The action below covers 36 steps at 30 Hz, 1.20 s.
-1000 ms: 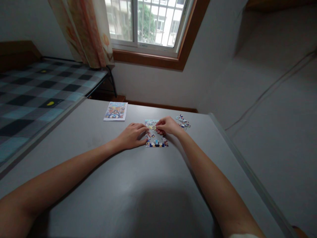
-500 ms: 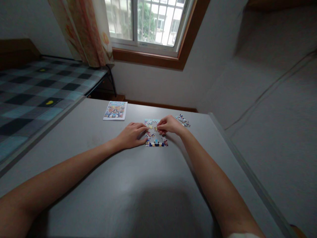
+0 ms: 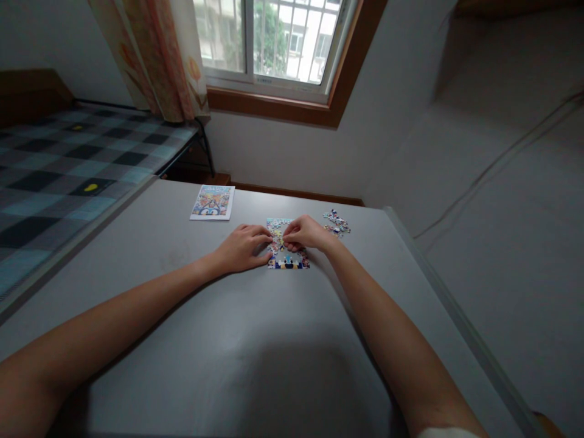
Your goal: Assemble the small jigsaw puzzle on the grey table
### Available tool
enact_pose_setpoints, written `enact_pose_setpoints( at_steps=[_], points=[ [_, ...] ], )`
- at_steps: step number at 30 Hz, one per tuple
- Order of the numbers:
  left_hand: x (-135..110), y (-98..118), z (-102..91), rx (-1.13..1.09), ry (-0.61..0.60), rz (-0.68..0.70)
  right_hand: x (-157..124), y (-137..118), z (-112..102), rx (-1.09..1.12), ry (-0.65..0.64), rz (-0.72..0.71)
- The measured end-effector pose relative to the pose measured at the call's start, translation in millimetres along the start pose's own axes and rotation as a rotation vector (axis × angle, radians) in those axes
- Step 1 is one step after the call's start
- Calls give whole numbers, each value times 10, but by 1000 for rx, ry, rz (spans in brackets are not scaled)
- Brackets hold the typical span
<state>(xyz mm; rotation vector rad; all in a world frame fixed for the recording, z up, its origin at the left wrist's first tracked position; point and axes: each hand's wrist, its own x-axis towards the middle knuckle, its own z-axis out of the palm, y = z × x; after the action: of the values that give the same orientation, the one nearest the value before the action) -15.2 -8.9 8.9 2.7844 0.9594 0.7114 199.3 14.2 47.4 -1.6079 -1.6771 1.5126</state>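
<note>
A small, partly assembled jigsaw puzzle (image 3: 287,260) lies on the grey table (image 3: 255,340), its coloured border framing a bare middle. My left hand (image 3: 241,248) rests flat at the puzzle's left edge, fingertips touching it. Over the puzzle's upper part, my right hand (image 3: 305,233) has its fingers pinched together on a small puzzle piece that is mostly hidden. A little heap of loose puzzle pieces (image 3: 336,222) sits just right of my right hand.
A printed reference picture (image 3: 212,202) lies at the table's far left. A bed with a checked cover (image 3: 68,164) runs along the table's left side. Behind stand a wall, a window (image 3: 274,42) and a curtain (image 3: 155,55). The table's right edge (image 3: 456,322) drops to the floor.
My right hand has shifted slightly left and nearer over the puzzle, still pinched. My left hand has stayed at the puzzle's left edge.
</note>
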Motion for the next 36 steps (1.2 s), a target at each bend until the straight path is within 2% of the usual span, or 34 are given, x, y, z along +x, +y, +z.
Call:
enact_pose_setpoints(
  at_steps=[5,14,17,21,25,30,36],
  points=[
    [-2,3,0,-18,13,5,35,39,49,-42,37,-36],
    [-1,6,0,-8,7,2,0,-12,36,-338,131,-131],
    [0,4,1,-6,3,1,-43,-56,-67,-361,154,-131],
    [1,12,-6,-5,-3,-3,-96,-59,-308,-349,232,-138],
    [6,23,-18,-4,-5,-5,-141,-33,-503,-294,273,-68],
    [8,15,-14,-4,2,-4,-157,-17,-569,-291,287,-20],
    [2,-4,-1,9,0,0,-154,-7,-567,-307,241,-4]
  ],
)
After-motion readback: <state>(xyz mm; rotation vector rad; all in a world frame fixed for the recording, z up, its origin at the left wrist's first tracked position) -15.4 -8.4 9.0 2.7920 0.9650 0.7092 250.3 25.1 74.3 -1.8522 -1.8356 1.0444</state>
